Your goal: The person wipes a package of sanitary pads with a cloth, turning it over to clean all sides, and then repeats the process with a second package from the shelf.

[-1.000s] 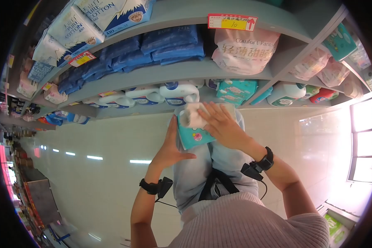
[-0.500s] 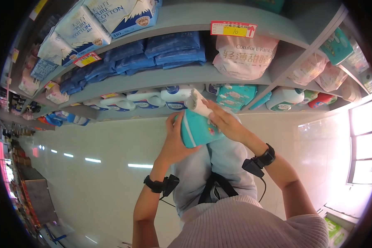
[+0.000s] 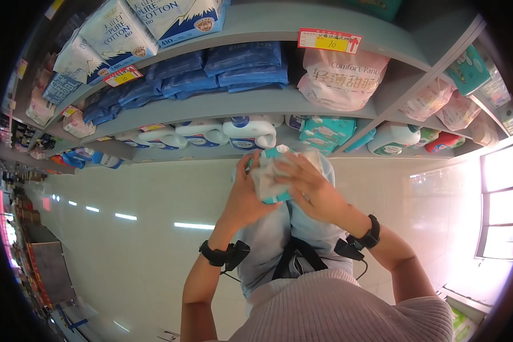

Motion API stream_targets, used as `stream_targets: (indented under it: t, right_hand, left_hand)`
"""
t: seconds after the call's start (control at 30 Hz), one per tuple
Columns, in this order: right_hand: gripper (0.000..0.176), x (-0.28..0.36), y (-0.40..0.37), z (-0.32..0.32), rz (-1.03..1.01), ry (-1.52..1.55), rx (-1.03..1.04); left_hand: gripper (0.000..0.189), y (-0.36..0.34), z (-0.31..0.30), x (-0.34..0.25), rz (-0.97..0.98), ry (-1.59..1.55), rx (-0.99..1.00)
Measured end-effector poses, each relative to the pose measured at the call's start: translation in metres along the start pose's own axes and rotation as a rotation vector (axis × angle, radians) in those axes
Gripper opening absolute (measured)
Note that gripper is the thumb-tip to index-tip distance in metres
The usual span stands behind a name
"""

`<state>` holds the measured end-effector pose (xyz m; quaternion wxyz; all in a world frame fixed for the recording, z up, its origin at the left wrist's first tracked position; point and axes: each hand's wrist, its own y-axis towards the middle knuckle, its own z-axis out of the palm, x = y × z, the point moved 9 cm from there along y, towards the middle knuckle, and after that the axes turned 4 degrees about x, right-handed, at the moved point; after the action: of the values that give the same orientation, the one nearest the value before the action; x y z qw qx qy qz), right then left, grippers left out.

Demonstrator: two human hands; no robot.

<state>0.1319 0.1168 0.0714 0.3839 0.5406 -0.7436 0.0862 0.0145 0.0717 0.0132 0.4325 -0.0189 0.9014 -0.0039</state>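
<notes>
My left hand [image 3: 246, 196] is wrapped around the left side of a teal package [image 3: 279, 197], holding it above my knees. A white cloth [image 3: 264, 181] is spread over much of the package, so only teal patches show at its top and lower edge. Over the cloth lies my right hand [image 3: 318, 192], its fingers apart and stretched toward the left, slightly smeared by motion. Whether those fingers pinch any of the cloth is hard to see. Both wrists wear black straps with small devices.
The lower shelf ahead holds white detergent bottles [image 3: 199, 132] and a teal printed pack [image 3: 328, 134]. Blue packets [image 3: 242, 64] and a pink-white Comfort Pants bag [image 3: 343, 80] sit one level higher. Pure Cotton packs [image 3: 117, 37] stand above. A window [image 3: 500, 199] is at right.
The white cloth has gone from a bunched roll at the package's top to lying spread across it. My right hand has moved down and over the package; my left hand keeps its hold.
</notes>
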Motion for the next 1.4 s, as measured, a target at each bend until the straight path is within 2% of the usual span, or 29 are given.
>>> stream_targets:
  t: [0.07,0.13,0.27,0.33,0.37,0.43,0.63,0.77,0.83,0.93,1.07,1.1,1.17,1.2,1.23,1.27,1.3,1.33,1.37,1.4]
  right_hand:
    - [0.030,0.013,-0.012,0.002,-0.030,-0.008,0.039]
    - [0.029,0.021,-0.025,0.010,-0.063,-0.011,0.131]
    - [0.027,0.003,-0.020,0.000,-0.061,0.024,0.080]
    - [0.029,-0.014,-0.006,-0.006,0.005,0.111,0.032]
    - [0.029,-0.018,0.001,-0.006,0.000,0.109,0.030]
    - [0.033,-0.037,0.013,-0.005,0.102,0.092,-0.033]
    - [0.036,-0.057,0.027,0.014,0.203,0.224,-0.013]
    - [0.036,-0.022,0.010,0.011,0.046,0.184,0.073]
    - [0.035,-0.008,-0.005,0.018,0.025,0.236,0.154]
    - [0.032,-0.007,-0.029,0.023,0.040,0.387,0.183]
    - [0.031,-0.018,-0.046,0.021,0.131,0.507,0.166]
    - [0.031,-0.017,-0.050,0.021,0.119,0.490,0.173]
    - [0.032,-0.041,-0.056,0.014,0.277,0.478,0.035]
    - [0.034,-0.041,-0.054,0.003,0.224,0.255,-0.044]
    - [0.034,-0.041,-0.054,0.000,0.209,0.248,-0.036]
    - [0.035,-0.060,-0.062,-0.010,0.401,0.275,-0.135]
    - [0.035,-0.077,-0.071,-0.019,0.596,0.302,-0.236]
    - [0.038,-0.079,-0.068,-0.029,0.589,0.289,-0.310]
    - [0.038,-0.079,-0.063,-0.032,0.585,0.290,-0.308]
    - [0.041,-0.075,-0.058,-0.037,0.598,0.322,-0.335]
  left_hand:
    - [0.116,0.000,-0.004,-0.002,0.044,-0.057,-0.036]
    - [0.109,0.000,-0.006,-0.004,0.068,-0.003,-0.067]
    - [0.109,0.005,-0.004,-0.013,0.134,-0.040,-0.081]
    - [0.112,0.009,0.002,-0.013,0.016,-0.021,0.013]
    - [0.112,0.010,0.000,-0.015,0.018,-0.016,0.009]
    - [0.105,0.009,0.001,-0.014,-0.020,0.036,0.028]
    - [0.103,-0.004,-0.003,-0.005,-0.063,0.057,-0.073]
    - [0.106,-0.013,0.001,0.000,-0.053,0.105,-0.103]
    - [0.105,-0.016,-0.002,0.006,-0.042,-0.086,-0.142]
    - [0.104,-0.018,0.001,0.017,-0.013,0.084,-0.165]
    - [0.103,-0.019,0.000,0.021,-0.077,0.103,-0.175]
    - [0.104,-0.020,0.000,0.024,-0.113,0.053,-0.163]
    - [0.104,-0.017,-0.002,0.026,-0.136,0.006,-0.179]
    - [0.099,-0.020,-0.007,0.031,-0.171,-0.072,-0.276]
    - [0.094,-0.022,-0.011,0.038,-0.208,-0.152,-0.368]
    - [0.094,-0.021,-0.014,0.043,-0.206,-0.152,-0.383]
    - [0.084,-0.018,-0.004,0.059,-0.260,-0.544,-0.298]
    - [0.075,-0.017,0.010,0.066,-0.306,-0.934,-0.197]
    - [0.075,-0.020,0.010,0.068,-0.306,-0.934,-0.201]
    - [0.067,-0.028,0.019,0.074,-0.390,-0.969,-0.183]
